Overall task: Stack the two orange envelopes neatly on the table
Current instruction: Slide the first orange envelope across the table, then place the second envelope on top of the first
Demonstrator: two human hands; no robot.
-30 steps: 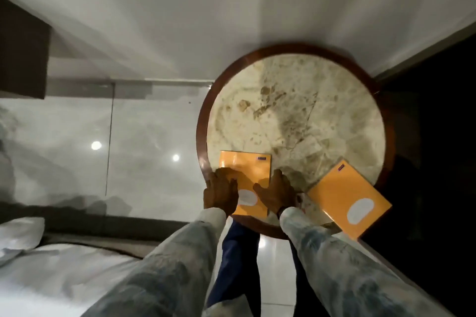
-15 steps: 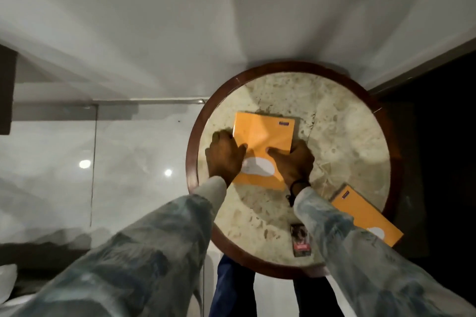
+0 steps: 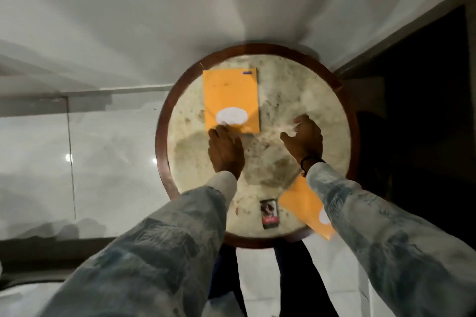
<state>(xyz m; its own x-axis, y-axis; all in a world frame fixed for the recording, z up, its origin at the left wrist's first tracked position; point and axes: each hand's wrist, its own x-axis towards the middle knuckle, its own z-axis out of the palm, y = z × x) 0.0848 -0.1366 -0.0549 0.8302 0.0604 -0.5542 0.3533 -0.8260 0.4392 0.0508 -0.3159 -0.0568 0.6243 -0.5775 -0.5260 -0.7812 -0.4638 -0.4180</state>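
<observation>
One orange envelope (image 3: 230, 95) with a white oval patch lies flat on the far left part of the round marble table (image 3: 296, 90). My left hand (image 3: 226, 150) rests flat on the table, its fingertips touching the envelope's near edge. My right hand (image 3: 304, 140) hovers over bare marble to the right of that envelope, fingers spread, holding nothing. The second orange envelope (image 3: 301, 203) lies at the table's near right edge, partly hidden under my right sleeve and sticking out past the rim.
A small dark card or packet (image 3: 269, 213) lies near the table's front edge, beside the second envelope. The table has a dark wooden rim (image 3: 161, 141). Glossy floor tiles spread to the left; a dark opening is on the right.
The first envelope has slid farther across the table to the far left. My right hand has come off it and moved right; my left hand has slipped back to its near edge.
</observation>
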